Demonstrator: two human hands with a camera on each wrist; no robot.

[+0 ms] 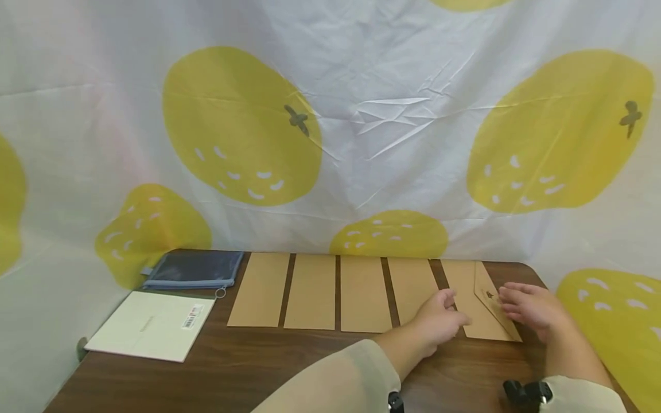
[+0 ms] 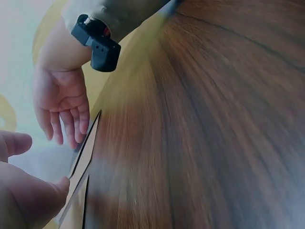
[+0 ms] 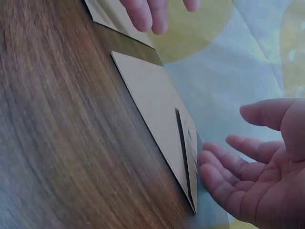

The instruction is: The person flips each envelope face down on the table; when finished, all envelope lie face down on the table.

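Observation:
A brown kraft envelope point(image 1: 465, 298) lies at the right end of a row, its pointed flap point(image 1: 503, 307) on the right side and a small dark mark on it. My right hand point(image 1: 534, 310) is at that flap edge, fingers loosely bent and holding nothing; in the right wrist view its fingertips point(image 3: 209, 171) come close to the flap, and I cannot tell if they touch. Over the left part of this envelope and its neighbour point(image 1: 413, 281) hovers my left hand point(image 1: 436, 321), thumb and fingers apart with nothing between them.
Several plain brown envelopes point(image 1: 312, 292) lie side by side to the left on the dark wooden table point(image 1: 248, 367). Farther left are a blue zip pouch point(image 1: 196, 268) and a cream booklet point(image 1: 150, 327) with a barcode label. A lemon-print curtain point(image 1: 372, 143) hangs behind.

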